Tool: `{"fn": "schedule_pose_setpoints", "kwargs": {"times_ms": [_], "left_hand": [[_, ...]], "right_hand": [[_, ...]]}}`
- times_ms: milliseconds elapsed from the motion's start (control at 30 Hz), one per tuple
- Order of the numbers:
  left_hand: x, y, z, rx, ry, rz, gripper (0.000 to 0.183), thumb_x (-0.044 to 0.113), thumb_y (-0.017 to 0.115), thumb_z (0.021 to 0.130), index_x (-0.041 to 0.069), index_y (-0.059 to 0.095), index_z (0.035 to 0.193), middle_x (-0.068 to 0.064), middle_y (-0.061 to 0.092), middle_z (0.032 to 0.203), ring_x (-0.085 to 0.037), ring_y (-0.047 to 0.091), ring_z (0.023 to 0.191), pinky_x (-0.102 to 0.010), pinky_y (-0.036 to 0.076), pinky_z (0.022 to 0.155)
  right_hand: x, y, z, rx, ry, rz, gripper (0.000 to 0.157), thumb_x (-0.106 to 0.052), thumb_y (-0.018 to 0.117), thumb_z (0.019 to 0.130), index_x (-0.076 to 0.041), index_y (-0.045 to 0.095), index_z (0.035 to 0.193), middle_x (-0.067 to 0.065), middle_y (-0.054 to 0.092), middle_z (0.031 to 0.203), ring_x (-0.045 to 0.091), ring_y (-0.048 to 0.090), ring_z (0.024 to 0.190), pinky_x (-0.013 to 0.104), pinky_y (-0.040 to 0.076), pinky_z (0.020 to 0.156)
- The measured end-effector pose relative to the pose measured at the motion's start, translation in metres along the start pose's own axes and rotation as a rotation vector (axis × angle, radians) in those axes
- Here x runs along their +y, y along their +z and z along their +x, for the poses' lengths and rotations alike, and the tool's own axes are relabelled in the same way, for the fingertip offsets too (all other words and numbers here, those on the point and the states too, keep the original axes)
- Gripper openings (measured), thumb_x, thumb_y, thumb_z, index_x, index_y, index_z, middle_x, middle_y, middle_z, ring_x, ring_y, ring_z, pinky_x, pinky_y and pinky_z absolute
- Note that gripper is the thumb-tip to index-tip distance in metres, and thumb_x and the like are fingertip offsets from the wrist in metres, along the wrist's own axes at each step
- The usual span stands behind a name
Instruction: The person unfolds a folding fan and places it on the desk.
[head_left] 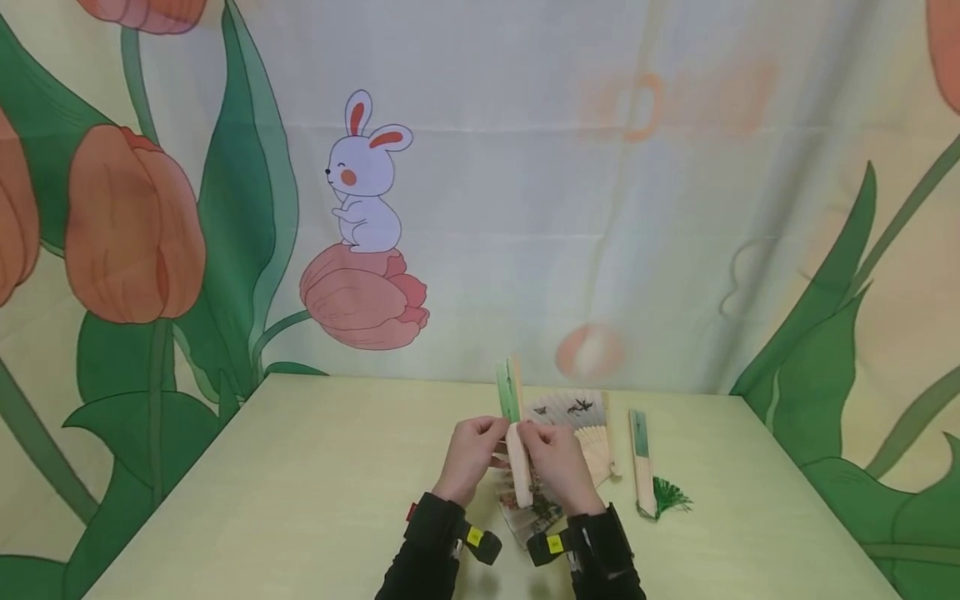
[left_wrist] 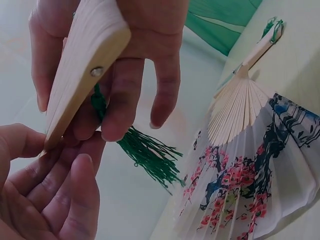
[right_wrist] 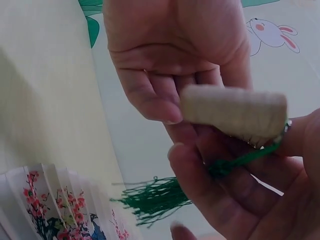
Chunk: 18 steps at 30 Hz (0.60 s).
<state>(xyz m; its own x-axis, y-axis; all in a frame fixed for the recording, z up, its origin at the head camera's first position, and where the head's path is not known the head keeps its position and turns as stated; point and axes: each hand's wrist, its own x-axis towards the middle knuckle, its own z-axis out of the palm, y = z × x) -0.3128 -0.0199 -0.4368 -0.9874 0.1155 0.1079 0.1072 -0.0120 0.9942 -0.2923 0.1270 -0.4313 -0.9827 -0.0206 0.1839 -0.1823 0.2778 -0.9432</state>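
Both hands hold a folded wooden fan point(head_left: 522, 475) up in front of the body, its green upper part point(head_left: 508, 392) pointing away toward the backdrop. The left hand point(head_left: 472, 450) pinches it from the left side, and the right hand point(head_left: 558, 462) grips it from the right. In the left wrist view a metal rivet point(left_wrist: 97, 72) shows near the end of the fan's pale ribs. From that end hangs a green tassel point(right_wrist: 155, 197), partly behind the fingers in the right wrist view. Below the hands, an opened fan with pink blossoms point(left_wrist: 235, 175) is spread on the table.
Another opened fan with dark birds point(head_left: 573, 408) lies behind the right hand. To the right on the table point(head_left: 300, 483) is a folded fan point(head_left: 641, 458) with a green tassel point(head_left: 670, 495). A printed curtain point(head_left: 510, 208) hangs at the table's back edge.
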Motion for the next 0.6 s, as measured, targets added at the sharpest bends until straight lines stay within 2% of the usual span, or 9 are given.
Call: {"fn": "schedule_pose_setpoints", "kwargs": {"times_ms": [133,333,433,533,600], "left_hand": [[0.001,-0.001,0.001,0.003,0.010,0.005,0.028,0.017,0.055,0.100,-0.005,0.071,0.104,-0.010,0.070,0.091,-0.027,0.068,0.081,-0.034,0.058,0.061],[-0.010,-0.004,0.004,-0.010,0.023,0.003,0.031,0.026,0.058,0.099,-0.002,0.072,0.104,-0.008,0.070,0.091,-0.019,0.068,0.078,-0.029,0.057,0.061],[-0.013,-0.006,0.005,-0.038,0.014,-0.045,0.033,0.028,0.058,0.099,-0.001,0.071,0.106,-0.009,0.070,0.094,-0.020,0.069,0.081,-0.030,0.058,0.065],[-0.015,-0.008,0.006,-0.063,-0.006,-0.087,0.034,0.029,0.057,0.100,-0.001,0.070,0.109,-0.010,0.070,0.096,-0.022,0.069,0.085,-0.031,0.058,0.070],[-0.016,-0.010,0.005,-0.068,-0.018,-0.102,0.034,0.028,0.057,0.100,-0.001,0.069,0.110,-0.011,0.070,0.097,-0.024,0.070,0.087,-0.031,0.058,0.072]], "right_hand": [[-0.003,0.000,0.000,0.003,0.006,0.009,0.038,-0.031,0.053,0.102,-0.002,0.077,0.091,0.007,0.062,0.071,0.014,0.044,0.050,0.026,0.037,0.044],[-0.003,-0.001,0.000,-0.003,0.022,0.018,0.038,-0.029,0.053,0.102,-0.002,0.076,0.088,0.007,0.064,0.079,0.012,0.043,0.057,0.025,0.036,0.047],[-0.003,-0.002,-0.001,0.011,0.010,0.021,0.044,-0.031,0.055,0.101,0.002,0.070,0.077,0.003,0.053,0.066,0.013,0.037,0.054,0.026,0.032,0.048],[-0.004,-0.004,-0.002,0.024,0.003,0.035,0.046,-0.031,0.057,0.100,0.003,0.063,0.070,0.001,0.040,0.059,0.014,0.029,0.051,0.027,0.027,0.049],[-0.004,-0.005,-0.001,0.031,0.011,0.037,0.045,-0.031,0.059,0.099,0.002,0.063,0.069,0.001,0.039,0.059,0.015,0.028,0.052,0.028,0.027,0.050]]}}
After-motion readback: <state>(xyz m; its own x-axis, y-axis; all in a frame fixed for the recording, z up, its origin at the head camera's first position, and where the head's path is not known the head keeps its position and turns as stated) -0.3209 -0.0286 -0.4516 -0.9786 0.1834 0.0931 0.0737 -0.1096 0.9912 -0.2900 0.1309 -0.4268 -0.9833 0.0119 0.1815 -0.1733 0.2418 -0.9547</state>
